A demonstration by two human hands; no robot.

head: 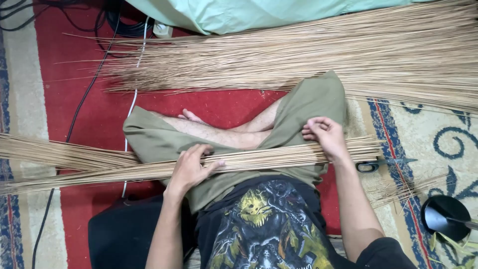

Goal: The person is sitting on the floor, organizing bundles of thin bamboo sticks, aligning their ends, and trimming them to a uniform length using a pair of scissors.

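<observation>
A long bundle of thin tan sticks (pixel 269 157) lies across my lap, running left to right over my crossed legs. My left hand (pixel 191 167) rests on top of the bundle with its fingers curled over the sticks. My right hand (pixel 324 137) presses on the bundle near its cut right end, fingers bent around a few sticks. More loose sticks of the same bundle fan out to the left (pixel 55 159) over the carpet.
A large heap of the same sticks (pixel 318 55) lies beyond my legs. Black-handled scissors (pixel 381 163) sit by my right wrist. A black round dish (pixel 445 216) with green leaf strips stands at lower right. Cables (pixel 82 99) cross the red carpet at left.
</observation>
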